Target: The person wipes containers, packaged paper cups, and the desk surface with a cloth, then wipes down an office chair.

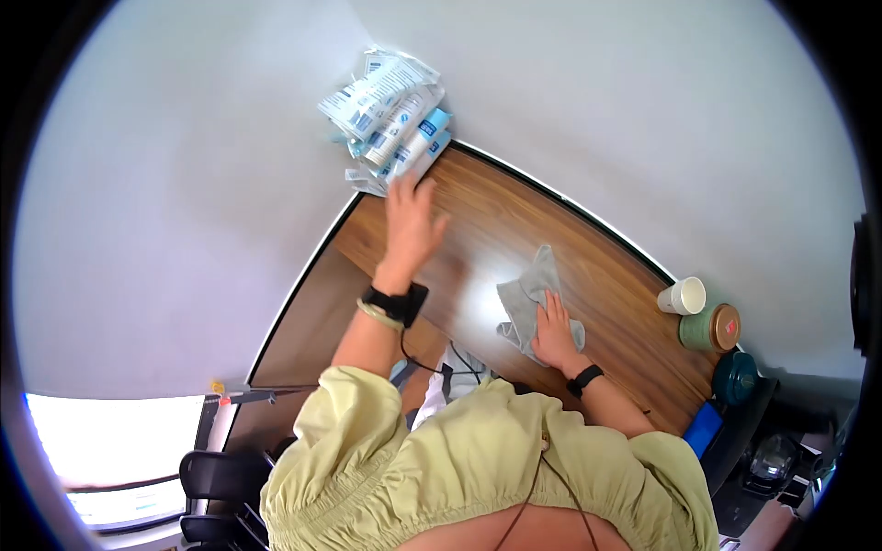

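My left hand (410, 228) reaches toward the far corner of the wooden desk, its fingers apart and nothing held. The fingertips overlap the lower edge of a pile of white and blue plastic packs (390, 115); whether they touch it I cannot tell. Flat on a crumpled grey cloth (522, 298) lies my right hand (555, 335), fingers stretched out over its right part. The cloth rests on the brown wood-grain desk top (606, 275). Each wrist wears a black band.
Light partition walls border the desk. At its right end are a white paper cup (682, 297), a green jar with a copper-coloured lid (712, 328), a dark teal round container (735, 377) and a blue-screened device (703, 429). A black chair (220, 476) stands lower left.
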### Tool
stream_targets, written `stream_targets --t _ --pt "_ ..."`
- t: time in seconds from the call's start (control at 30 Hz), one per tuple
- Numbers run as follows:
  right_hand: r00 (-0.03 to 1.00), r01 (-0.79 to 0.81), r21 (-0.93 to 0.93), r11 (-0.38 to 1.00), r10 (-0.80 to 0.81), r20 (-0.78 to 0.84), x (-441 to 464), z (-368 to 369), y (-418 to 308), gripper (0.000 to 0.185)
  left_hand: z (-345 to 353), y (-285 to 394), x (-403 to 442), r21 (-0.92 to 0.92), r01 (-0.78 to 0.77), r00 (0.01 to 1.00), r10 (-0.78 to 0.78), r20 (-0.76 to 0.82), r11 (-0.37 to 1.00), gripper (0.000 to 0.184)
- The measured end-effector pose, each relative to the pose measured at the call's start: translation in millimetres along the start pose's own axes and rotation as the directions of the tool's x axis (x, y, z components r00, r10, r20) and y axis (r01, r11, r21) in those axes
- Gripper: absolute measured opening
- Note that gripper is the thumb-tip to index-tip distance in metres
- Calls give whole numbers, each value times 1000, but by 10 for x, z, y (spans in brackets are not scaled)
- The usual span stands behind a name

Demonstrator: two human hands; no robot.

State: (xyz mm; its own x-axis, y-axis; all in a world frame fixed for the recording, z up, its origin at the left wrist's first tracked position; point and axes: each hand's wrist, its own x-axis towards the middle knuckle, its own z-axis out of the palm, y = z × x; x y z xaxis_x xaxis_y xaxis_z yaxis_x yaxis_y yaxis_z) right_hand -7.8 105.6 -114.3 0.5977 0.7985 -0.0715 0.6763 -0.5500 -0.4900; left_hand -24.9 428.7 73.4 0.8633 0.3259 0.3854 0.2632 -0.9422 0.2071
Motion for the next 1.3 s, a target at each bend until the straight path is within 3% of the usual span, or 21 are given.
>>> stream_targets --t 0.07,0.17,0.3,0.4,0.53,0.73,0.97,1.03,1.1,1.17,1.27,1.3 --pt "1000 -22 -26 999 21 -16 155 84 -65 69 -149 -317 415 63 26 990 -17 -140 998 72" --pt "995 -102 18 995 101 16 431 -24 -388 80 -295 -742 971 223 120 972 -69 -223 968 82" --pt "967 -256 -23 967 255 -5 718 -9 -788 90 -228 -1251 1438 346 170 983 -136 -121 923 97" --pt "943 -333 -92 938 332 -24 873 48 -914 91 -24 -1559 1620 240 208 976 -218 16 948 98" --pt "931 -365 -157 918 362 -46 935 331 -798 93 51 -1790 1674 120 144 986 -133 -99 982 81" --pt "947 -320 -184 929 309 -88 861 342 -764 85 -118 -1802 1644 141 103 988 -85 -129 985 74" --pt "956 -292 -142 946 288 -48 853 320 -719 87 -416 -1578 1465 219 -120 920 192 -342 968 70" --pt "961 -269 -142 953 256 -102 834 259 -743 76 -616 -1223 1258 179 -228 865 284 -414 957 68" --pt "961 -240 -83 967 224 -162 727 255 -705 64 -550 -881 783 181 -376 845 417 -336 909 81" --pt "953 -159 26 987 160 -256 727 246 -450 49 -329 -699 402 105 -438 864 450 -226 893 84" --pt "801 -445 186 876 483 -353 542 17 -321 31 127 -532 -82 -73 -427 902 420 -98 901 81" --pt "721 -456 270 848 530 -446 435 43 -163 26 301 -525 -229 -74 -421 907 418 -44 904 81"
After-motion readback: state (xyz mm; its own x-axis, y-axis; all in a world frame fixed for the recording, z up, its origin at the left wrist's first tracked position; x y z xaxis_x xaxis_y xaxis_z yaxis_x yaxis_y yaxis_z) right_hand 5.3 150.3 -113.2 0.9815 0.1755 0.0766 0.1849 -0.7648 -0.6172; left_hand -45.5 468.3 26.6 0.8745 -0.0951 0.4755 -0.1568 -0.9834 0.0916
